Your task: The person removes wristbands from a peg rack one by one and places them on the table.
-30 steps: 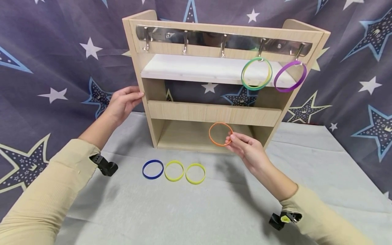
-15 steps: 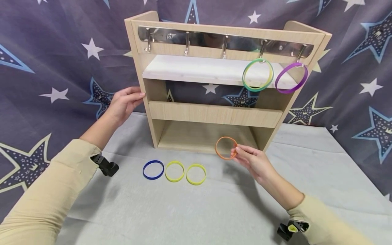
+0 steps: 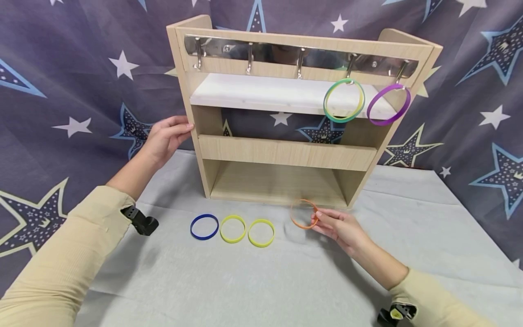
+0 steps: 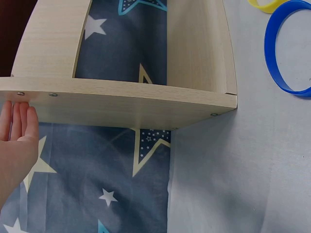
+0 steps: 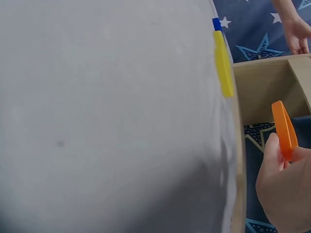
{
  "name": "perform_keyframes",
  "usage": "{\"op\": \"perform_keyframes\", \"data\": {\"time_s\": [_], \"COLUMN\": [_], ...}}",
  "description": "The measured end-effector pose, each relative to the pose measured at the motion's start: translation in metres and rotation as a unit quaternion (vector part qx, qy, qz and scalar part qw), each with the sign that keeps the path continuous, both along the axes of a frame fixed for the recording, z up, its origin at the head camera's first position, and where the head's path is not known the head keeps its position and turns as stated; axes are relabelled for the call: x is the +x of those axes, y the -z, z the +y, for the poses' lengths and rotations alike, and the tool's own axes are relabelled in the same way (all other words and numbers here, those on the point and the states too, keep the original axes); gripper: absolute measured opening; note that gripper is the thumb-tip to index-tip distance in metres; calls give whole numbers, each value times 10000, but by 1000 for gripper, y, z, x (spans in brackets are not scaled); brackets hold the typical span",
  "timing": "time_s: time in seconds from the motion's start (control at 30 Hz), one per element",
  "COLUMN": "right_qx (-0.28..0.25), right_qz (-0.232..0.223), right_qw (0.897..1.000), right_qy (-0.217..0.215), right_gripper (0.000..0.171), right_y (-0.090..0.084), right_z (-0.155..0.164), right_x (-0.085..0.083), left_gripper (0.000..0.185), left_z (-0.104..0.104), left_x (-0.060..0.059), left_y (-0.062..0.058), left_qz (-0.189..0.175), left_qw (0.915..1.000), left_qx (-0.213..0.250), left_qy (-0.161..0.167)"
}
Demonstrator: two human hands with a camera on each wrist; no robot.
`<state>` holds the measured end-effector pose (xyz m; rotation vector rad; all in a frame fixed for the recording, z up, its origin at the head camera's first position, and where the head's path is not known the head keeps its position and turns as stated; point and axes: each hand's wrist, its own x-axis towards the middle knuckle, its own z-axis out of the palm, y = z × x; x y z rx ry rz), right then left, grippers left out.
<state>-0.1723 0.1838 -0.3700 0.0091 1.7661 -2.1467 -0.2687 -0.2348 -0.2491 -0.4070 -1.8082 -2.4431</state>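
My right hand (image 3: pixel 341 230) pinches an orange wristband (image 5: pixel 285 131) between thumb and fingers, low in front of the wooden shelf's (image 3: pixel 282 151) bottom edge. Straight fingers of my left hand (image 3: pixel 164 138) rest against the shelf's left side panel, as the left wrist view also shows. A blue wristband (image 3: pixel 204 238) and two yellow ones, the left yellow wristband (image 3: pixel 233 241) and the right yellow wristband (image 3: pixel 261 245), lie in a row on the cloth before the shelf. On the metal hook rail (image 3: pixel 273 53) hang a green-and-yellow wristband (image 3: pixel 337 120) and a purple wristband (image 3: pixel 382 122) at the right.
The shelf stands on a table with a pale grey cloth (image 3: pixel 245 286), close to a dark star-patterned curtain (image 3: pixel 94 104). Its white upper board (image 3: pixel 261 93) sits behind the hooks. Three hooks on the left carry nothing.
My right hand has drawn the orange wristband down and slightly right, from in front of the lower compartment to near the cloth. The left hand stays at the side panel.
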Motion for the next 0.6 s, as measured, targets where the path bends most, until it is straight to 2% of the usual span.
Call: {"op": "perform_keyframes", "data": {"time_s": [0.1,0.4,0.6], "right_qx": [64,233,397], "right_qz": [-125,-379,-394], "right_qw": [9999,9987,9966], "right_qy": [-90,-246,-610], "right_gripper": [46,49,48], "right_y": [4,12,15], "right_z": [-2,-8,-8], "right_x": [1,1,1], "left_gripper": [12,10,9], "left_z": [0,0,0], "left_x": [0,1,1], "left_y": [0,0,-2], "left_qz": [16,18,-49], "left_qw": [10000,10000,9999], "left_qx": [46,-25,-84], "left_qy": [42,11,-45]}}
